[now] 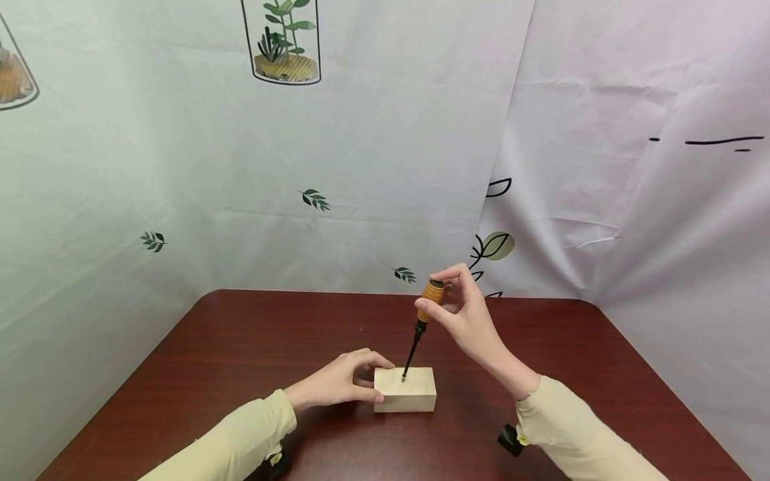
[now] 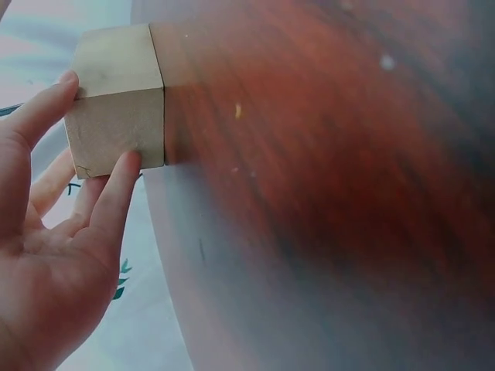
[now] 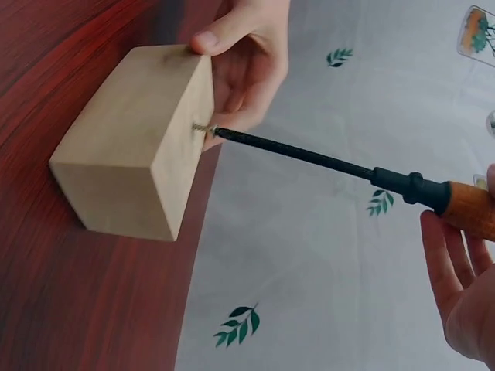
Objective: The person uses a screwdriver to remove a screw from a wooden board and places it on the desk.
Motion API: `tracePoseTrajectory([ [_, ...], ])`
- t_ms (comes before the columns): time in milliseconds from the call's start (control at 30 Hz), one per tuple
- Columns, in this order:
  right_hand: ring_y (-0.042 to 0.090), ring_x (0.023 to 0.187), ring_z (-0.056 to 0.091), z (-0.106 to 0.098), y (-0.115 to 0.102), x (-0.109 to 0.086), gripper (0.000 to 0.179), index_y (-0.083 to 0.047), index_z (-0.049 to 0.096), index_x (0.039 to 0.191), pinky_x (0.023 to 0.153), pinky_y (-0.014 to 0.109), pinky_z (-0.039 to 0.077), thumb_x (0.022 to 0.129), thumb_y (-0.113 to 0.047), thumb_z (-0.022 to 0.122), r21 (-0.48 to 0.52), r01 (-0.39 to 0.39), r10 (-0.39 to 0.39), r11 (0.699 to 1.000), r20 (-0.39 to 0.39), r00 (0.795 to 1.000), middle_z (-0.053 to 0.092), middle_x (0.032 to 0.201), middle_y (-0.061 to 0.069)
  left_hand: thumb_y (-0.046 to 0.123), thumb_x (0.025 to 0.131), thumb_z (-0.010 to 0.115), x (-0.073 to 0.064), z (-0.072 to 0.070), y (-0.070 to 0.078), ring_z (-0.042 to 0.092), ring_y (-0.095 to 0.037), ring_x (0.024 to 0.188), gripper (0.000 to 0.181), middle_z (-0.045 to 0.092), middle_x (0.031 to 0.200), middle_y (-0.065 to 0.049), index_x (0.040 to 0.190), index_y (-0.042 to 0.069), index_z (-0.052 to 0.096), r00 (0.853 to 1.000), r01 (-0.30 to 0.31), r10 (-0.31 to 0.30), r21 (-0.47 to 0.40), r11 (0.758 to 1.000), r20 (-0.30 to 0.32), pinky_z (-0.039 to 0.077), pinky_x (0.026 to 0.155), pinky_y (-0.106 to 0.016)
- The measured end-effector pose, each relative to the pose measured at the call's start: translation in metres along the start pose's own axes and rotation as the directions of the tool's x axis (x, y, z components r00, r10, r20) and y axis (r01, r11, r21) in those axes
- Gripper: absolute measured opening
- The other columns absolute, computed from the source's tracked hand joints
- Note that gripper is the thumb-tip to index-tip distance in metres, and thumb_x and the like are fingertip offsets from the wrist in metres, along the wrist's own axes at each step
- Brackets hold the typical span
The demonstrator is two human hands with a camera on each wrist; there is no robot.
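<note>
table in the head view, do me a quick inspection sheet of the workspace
surface: dark reddish-brown table, glossy, with wood grain
job's things: wooden block resting on the table; screw partly in its top, some thread exposed; screwdriver leaning, tip at the screw's head
clutter: nothing seen
hands: left hand grips one end of the block; right hand holds the screwdriver's orange handle
cables: nothing seen
surroundings: wrinkled white sheeting with plant prints

Dark red wood-grain counter (image 1: 271, 337), far corners rounded. Beyond far edge, creased pale cloth (image 1: 391, 133), printed leaves (image 1: 315, 200), plant jar (image 1: 286, 69).
</note>
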State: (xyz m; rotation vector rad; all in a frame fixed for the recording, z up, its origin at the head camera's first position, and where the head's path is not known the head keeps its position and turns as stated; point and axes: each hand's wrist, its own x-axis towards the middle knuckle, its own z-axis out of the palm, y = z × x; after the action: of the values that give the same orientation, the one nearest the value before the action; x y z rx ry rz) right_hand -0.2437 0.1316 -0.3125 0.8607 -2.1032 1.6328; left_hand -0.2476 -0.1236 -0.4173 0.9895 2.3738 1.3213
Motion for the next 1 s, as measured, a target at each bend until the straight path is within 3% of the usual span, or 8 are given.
tracePoseTrajectory([
  [167,0.010,0.088,0.072,-0.001,-0.003,0.004,0.037,-0.003,0.050,0.117,0.075,0.030,0.061,0.088,0.000,0.071,0.067,0.040,-0.045,0.997,0.075,0.996,0.066,0.106,0.016,0.023,0.084,0.079,0.000,-0.001,0.002,0.057,-0.009,0.105,0.044,0.059,0.126,-0.008,0.124,0.015,0.063,1.000,-0.013,0.012,0.003,1.000,0.014,0.055,0.087,-0.019],
  [333,0.021,0.098,0.074,-0.003,-0.003,0.008,0.032,0.001,0.051,0.121,0.079,0.038,0.061,0.092,0.002,0.064,0.215,0.065,-0.115,0.974,0.228,0.967,0.071,0.113,0.007,0.023,0.085,0.079,0.000,-0.002,0.002,0.058,-0.009,0.109,0.044,0.058,0.126,-0.008,0.125,0.015,0.063,1.000,-0.012,0.012,0.004,1.000,0.016,0.055,0.088,-0.019],
  [433,0.023,0.104,0.072,-0.003,-0.002,0.009,0.033,0.000,0.050,0.128,0.086,0.037,0.059,0.096,0.001,0.059,0.218,0.071,-0.128,0.973,0.260,0.957,0.069,0.120,0.009,0.023,0.085,0.079,0.001,-0.002,0.001,0.061,-0.013,0.112,0.044,0.059,0.126,-0.009,0.125,0.015,0.063,1.000,-0.015,0.015,0.009,1.000,0.014,0.055,0.088,-0.020],
  [633,0.017,0.103,0.072,0.002,0.003,0.006,0.041,-0.008,0.040,0.133,0.086,0.034,0.060,0.097,-0.002,0.059,0.157,0.055,-0.085,0.986,0.189,0.978,0.066,0.123,0.022,0.023,0.084,0.080,0.001,-0.001,-0.001,0.062,-0.014,0.113,0.044,0.059,0.126,-0.009,0.124,0.015,0.063,1.000,-0.019,0.019,0.002,1.000,0.006,0.055,0.088,-0.019],
  [833,0.010,0.087,0.067,0.009,-0.001,0.003,0.046,-0.010,0.047,0.125,0.071,0.030,0.061,0.088,-0.010,0.074,-0.025,0.020,-0.019,0.999,0.046,0.999,0.063,0.109,0.015,0.021,0.084,0.080,0.001,0.000,0.000,0.062,-0.012,0.111,0.044,0.059,0.126,-0.010,0.124,0.014,0.063,1.000,-0.026,0.026,-0.013,1.000,0.000,0.055,0.088,-0.020],
  [1000,0.012,0.087,0.064,0.006,-0.009,0.007,0.042,-0.005,0.048,0.115,0.072,0.029,0.060,0.085,-0.006,0.076,-0.014,-0.015,0.016,1.000,0.040,0.999,0.058,0.106,0.016,0.022,0.084,0.079,0.001,0.000,0.000,0.061,-0.012,0.113,0.043,0.058,0.127,-0.010,0.124,0.014,0.063,1.000,-0.018,0.018,-0.020,1.000,0.006,0.055,0.089,-0.020],
])
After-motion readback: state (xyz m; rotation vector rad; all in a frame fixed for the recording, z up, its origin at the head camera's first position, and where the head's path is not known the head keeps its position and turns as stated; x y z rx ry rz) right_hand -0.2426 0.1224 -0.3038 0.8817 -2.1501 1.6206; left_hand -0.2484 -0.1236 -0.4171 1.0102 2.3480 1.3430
